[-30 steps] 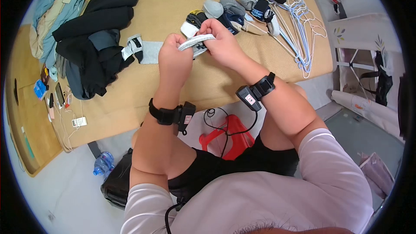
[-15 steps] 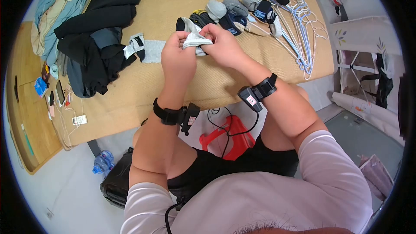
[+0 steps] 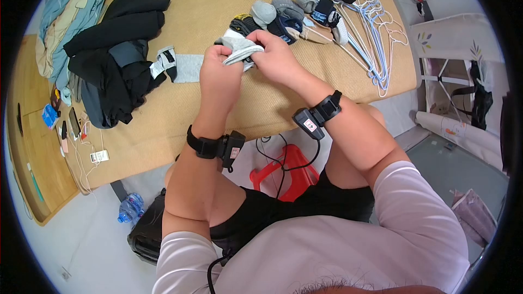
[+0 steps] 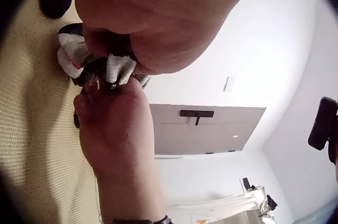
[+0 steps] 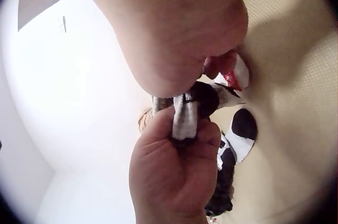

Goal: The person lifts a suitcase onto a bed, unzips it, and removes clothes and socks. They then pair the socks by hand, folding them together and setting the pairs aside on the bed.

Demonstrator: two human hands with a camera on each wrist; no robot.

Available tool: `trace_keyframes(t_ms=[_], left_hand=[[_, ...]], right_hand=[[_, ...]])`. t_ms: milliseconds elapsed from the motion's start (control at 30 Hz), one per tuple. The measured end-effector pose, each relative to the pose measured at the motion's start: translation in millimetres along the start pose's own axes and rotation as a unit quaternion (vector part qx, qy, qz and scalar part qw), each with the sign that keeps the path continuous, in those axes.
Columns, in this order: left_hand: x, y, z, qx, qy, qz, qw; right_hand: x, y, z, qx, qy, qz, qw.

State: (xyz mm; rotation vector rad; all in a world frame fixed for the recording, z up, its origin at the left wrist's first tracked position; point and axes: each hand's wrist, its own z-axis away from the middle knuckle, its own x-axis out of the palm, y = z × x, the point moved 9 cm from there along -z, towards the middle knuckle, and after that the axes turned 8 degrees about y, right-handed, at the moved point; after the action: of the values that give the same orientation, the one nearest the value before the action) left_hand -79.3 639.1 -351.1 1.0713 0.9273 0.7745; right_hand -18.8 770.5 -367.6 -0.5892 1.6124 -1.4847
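Both hands hold a light grey sock over the woven mat, its cuff bunched between them. My left hand grips the sock's left side with curled fingers, while my right hand pinches the right side. In the left wrist view, a pale band of the sock shows between the hands, with dark fabric beside it. The right wrist view has the pale cuff running over the left hand's fingers. Left of the hands lies a flat grey sock with a black-and-white end.
Beyond the hands sit several rolled socks, beside a heap of white and blue hangers. Black clothes are piled on the left. Cables and a white charger lie near the mat's front left corner.
The sock's cuff has been turned and bunched between the fingers; a black part that stuck out beyond the hands half a second ago is now hidden. Both hands keep their hold, nearly in place.
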Motion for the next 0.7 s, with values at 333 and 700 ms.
trace_keyframes(t_ms=[333,700], left_hand=[[-10,-7,-7,0.024,0.031,0.01,0.999],[1,11,2,0.094,0.036,0.121,0.988]], right_hand=[[13,0,4,-0.014,-0.018,-0.119,0.993],[-2,-3,4,-0.014,0.031,-0.007,0.999]])
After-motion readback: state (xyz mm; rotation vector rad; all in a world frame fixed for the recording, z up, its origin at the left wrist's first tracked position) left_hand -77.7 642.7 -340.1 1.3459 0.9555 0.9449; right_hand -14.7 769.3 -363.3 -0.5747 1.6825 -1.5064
